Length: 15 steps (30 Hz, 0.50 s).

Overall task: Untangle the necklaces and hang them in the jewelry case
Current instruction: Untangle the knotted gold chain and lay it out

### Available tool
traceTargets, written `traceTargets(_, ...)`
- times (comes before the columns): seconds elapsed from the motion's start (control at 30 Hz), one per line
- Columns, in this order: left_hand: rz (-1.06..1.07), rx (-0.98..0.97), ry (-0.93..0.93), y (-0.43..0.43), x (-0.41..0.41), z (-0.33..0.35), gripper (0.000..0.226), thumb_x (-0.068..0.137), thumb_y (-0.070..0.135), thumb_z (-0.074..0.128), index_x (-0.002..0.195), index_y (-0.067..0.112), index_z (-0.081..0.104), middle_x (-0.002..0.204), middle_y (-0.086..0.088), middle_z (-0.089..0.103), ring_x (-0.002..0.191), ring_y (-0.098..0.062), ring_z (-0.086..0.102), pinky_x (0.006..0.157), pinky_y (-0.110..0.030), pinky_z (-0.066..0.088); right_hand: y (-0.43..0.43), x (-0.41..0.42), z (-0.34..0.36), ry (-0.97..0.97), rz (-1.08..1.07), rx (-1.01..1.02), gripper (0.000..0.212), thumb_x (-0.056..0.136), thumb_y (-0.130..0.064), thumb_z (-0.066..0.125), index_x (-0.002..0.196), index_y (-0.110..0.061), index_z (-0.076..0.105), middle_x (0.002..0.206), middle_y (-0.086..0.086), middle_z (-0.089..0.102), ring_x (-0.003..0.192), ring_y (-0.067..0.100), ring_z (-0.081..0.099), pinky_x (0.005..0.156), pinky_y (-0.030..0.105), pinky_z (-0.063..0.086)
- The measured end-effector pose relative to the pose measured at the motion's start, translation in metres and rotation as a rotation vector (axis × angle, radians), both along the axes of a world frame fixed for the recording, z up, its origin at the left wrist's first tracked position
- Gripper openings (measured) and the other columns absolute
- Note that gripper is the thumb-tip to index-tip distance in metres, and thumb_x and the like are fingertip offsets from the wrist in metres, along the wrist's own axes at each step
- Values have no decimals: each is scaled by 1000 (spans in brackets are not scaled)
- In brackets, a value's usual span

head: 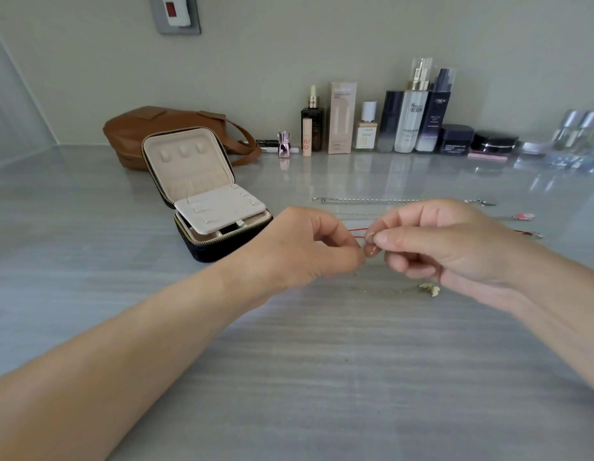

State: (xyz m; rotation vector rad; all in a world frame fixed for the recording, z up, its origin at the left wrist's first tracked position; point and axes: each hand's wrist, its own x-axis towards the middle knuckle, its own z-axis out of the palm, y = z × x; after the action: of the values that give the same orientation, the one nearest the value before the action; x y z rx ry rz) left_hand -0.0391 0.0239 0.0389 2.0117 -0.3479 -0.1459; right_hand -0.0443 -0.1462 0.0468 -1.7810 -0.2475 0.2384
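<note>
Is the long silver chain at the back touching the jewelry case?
Apart. The head view shows bare tabletop between the left end of the silver chain and the jewelry case.

Soft, even, bright light leaves only a faint shadow on the glossy grey streaked tabletop [322, 344] under the left hand [309, 247] and right hand [448, 251]. Beyond them the surface carries pale glare and reflections of the row of cosmetic bottles [405, 121]. The wide lens bows the edges and smears the clear glass bottles [578, 128] far right of the right hand, and the small gold piece [371, 235] both hands pinch is too fine to resolve.
</note>
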Motion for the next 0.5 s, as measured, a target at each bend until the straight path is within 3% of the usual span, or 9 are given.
traceTargets(0.13, -9, -31, -6, 0, 1, -2, 17, 77, 16, 72, 63, 23, 65, 46, 16, 51, 45, 3, 44, 42, -9, 33, 3, 3, -5, 66, -35, 111, 15, 86, 4, 52, 78, -5, 62, 59, 2, 56, 44, 6, 42, 38, 16, 24)
traceTargets(0.27, -16, -73, 43, 0, 0, 0, 14, 79, 17, 70, 67, 21, 65, 49, 13, 54, 46, 2, 48, 43, -11, 34, 3, 4, -6, 25, -5, 83, 18, 89, 0, 49, 77, -9, 60, 63, 3, 51, 45, 6, 39, 45, 22, 19)
traceTargets(0.33, -11, -76, 68, 0, 0, 0, 13, 80, 19, 69, 68, 23, 66, 60, 10, 60, 51, 0, 50, 46, -15, 35, 2, 4, -6, 2, 11, 71, 19, 90, 0, 47, 79, -9, 58, 59, -2, 51, 45, 6, 37, 48, 25, 15)
traceTargets(0.5, 0, -106, 110, -1, 0, 1, 15, 83, 19, 64, 68, 23, 64, 74, 8, 65, 54, -3, 51, 49, -19, 34, -1, 3, -3, -4, 45, 92, 18, 90, 0, 47, 79, -8, 59, 55, -5, 47, 44, 5, 34, 43, 18, 21)
